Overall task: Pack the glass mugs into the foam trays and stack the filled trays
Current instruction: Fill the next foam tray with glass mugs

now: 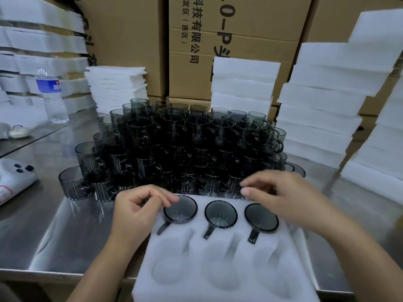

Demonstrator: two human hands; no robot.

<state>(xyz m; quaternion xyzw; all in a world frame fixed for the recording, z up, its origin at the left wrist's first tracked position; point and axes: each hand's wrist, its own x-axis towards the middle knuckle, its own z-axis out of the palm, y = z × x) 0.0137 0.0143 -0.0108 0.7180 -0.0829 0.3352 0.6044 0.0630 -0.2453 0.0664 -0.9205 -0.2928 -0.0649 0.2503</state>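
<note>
A white foam tray (222, 264) lies at the table's front edge. Its far row holds three dark glass mugs: a left mug (180, 209), a middle mug (220, 214) and a right mug (261, 217), handles pointing toward me. The three near pockets are empty. My left hand (139, 205) hovers at the left mug's rim, fingers loosely curled, holding nothing. My right hand (281, 192), blurred, hangs above the tray's far right corner with fingers apart and empty. Behind the tray stands a large stacked pile of smoked glass mugs (178, 144).
Stacks of foam trays (320, 118) rise at the right, and thinner foam sheets (116, 88) at back left. Cardboard boxes (235, 40) line the wall. A water bottle (51, 97) and a white device (15, 175) sit on the steel table (54, 225) at left.
</note>
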